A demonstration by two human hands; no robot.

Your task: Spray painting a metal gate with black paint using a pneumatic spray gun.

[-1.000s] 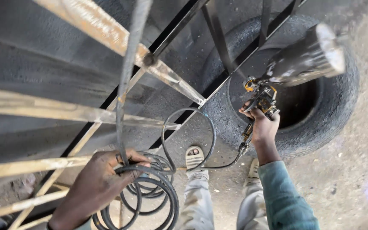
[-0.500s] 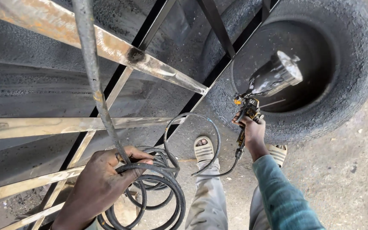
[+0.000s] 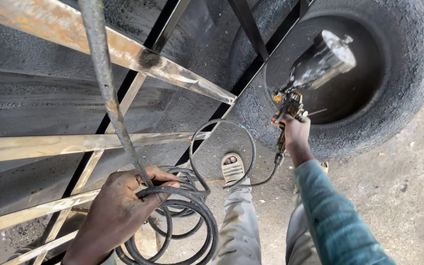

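Two hands busy, right hand (image 3: 294, 133) fingers wrapped round grimy spray gun (image 3: 315, 73), left hand (image 3: 121, 208) fingers gripping coiled black hose (image 3: 192, 216)

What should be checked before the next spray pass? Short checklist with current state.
1. Right hand gripping spray gun: ok.
2. Cup seated on the gun: ok.
3. Left hand holding the hose coils: ok.
4. Hose loop free of kinks: ok where visible.
5. Hose clear of sandaled foot: not ok, passes just beside it.
6. Nozzle aimed at metal frame: cannot tell.
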